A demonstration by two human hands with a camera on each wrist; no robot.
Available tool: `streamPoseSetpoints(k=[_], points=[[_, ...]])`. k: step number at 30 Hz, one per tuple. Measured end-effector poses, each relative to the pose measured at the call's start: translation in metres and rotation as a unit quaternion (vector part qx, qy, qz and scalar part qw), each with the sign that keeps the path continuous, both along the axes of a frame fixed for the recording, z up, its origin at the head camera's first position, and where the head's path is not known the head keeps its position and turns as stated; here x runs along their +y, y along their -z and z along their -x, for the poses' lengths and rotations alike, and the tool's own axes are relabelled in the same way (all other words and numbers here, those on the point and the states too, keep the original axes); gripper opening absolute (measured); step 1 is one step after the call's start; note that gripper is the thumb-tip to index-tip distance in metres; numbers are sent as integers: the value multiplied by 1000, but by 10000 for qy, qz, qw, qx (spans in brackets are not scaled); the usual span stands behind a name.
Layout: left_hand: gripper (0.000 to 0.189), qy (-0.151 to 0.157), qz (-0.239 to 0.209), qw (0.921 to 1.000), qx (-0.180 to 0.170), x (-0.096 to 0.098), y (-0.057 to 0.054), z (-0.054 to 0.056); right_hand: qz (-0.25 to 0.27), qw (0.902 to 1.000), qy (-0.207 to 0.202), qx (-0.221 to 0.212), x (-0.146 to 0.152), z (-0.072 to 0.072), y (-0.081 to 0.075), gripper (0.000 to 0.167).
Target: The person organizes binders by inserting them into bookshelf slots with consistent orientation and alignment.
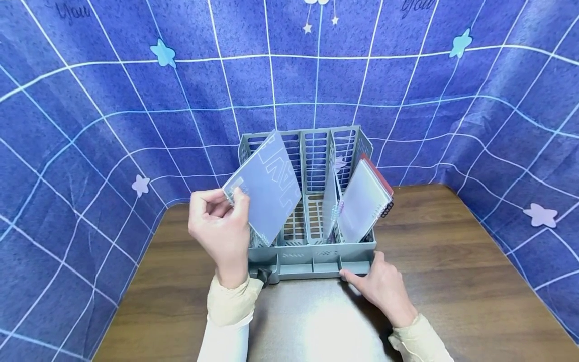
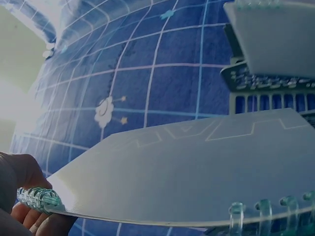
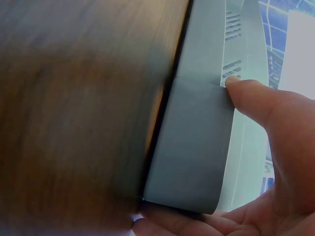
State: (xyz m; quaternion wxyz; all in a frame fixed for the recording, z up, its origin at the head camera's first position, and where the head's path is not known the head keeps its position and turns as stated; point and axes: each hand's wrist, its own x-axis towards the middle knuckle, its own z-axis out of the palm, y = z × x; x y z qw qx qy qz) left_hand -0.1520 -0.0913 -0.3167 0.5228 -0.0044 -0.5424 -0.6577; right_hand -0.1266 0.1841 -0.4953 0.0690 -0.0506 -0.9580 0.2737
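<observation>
My left hand (image 1: pixel 221 226) pinches a pale blue spiral notebook (image 1: pixel 271 186) by its bound edge, near one corner. The notebook hangs tilted over the left compartments of a grey slotted desk organizer (image 1: pixel 296 261). Clear coils (image 2: pixel 39 199) show between the fingers in the left wrist view. At the organizer's front right corner, my right hand (image 1: pixel 384 284) grips the low front tray, thumb (image 3: pixel 251 96) on its edge and fingers around the end. A thin spiral notebook (image 1: pixel 331 203) stands in a middle compartment, and a white-covered one (image 1: pixel 362 201) leans in the rightmost.
Behind the white notebook a red-covered notebook (image 1: pixel 379 176) with black coils peeks out. A small black object (image 1: pixel 264 276) lies by the organizer's front left. The wooden table (image 1: pixel 452 281) ends at a blue patterned cloth (image 1: pixel 407 80) at the back and sides.
</observation>
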Motion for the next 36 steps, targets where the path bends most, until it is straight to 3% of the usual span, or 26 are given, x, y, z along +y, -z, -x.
streamPoseSetpoints(k=[14,22,36], points=[[23,338,426,9984,-159,38,16,14,45,9999,78,-63,0,0,2,110],[22,917,393,9950,-80,60,26,25,68,9999,73,-103,0,1,1,111],[21,1381,398,9896,-87,86,52,43,58,9999,100,-42,1,2,1,109]])
